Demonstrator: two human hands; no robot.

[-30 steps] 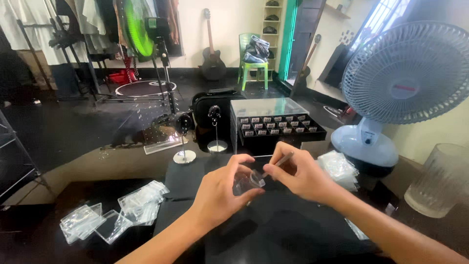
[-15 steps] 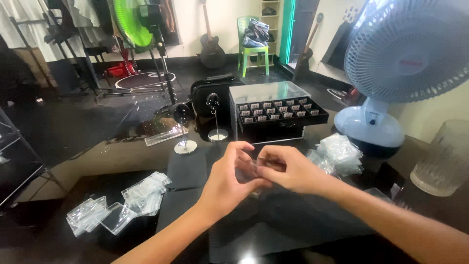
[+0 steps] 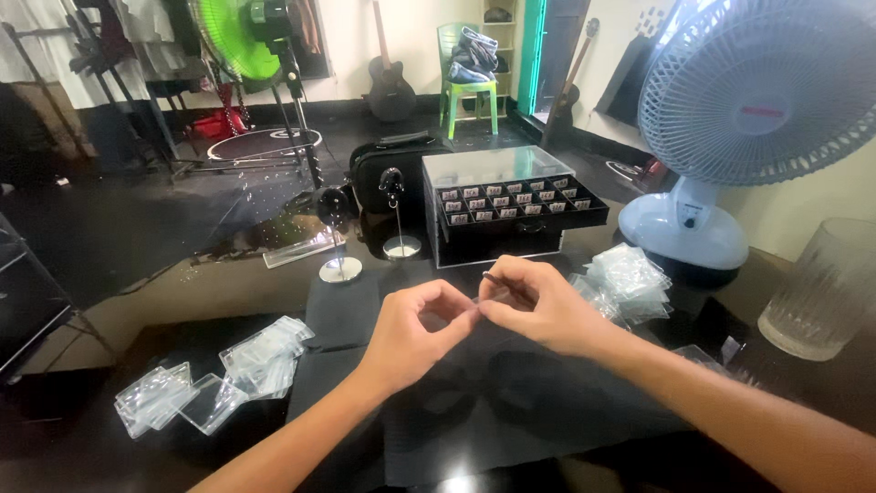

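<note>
Both hands meet above the dark mat (image 3: 511, 411): the left hand (image 3: 415, 333) and right hand (image 3: 538, 306) pinch one tiny item (image 3: 475, 306) between touching fingertips; it is too small to identify. A thin dark tool (image 3: 500, 279) rests in the right hand. Clear plastic bags (image 3: 630, 283) lie near the right wrist.

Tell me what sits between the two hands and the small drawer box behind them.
In the head view, only bare dark mat lies between the left hand, right hand and the drawer box.
</note>
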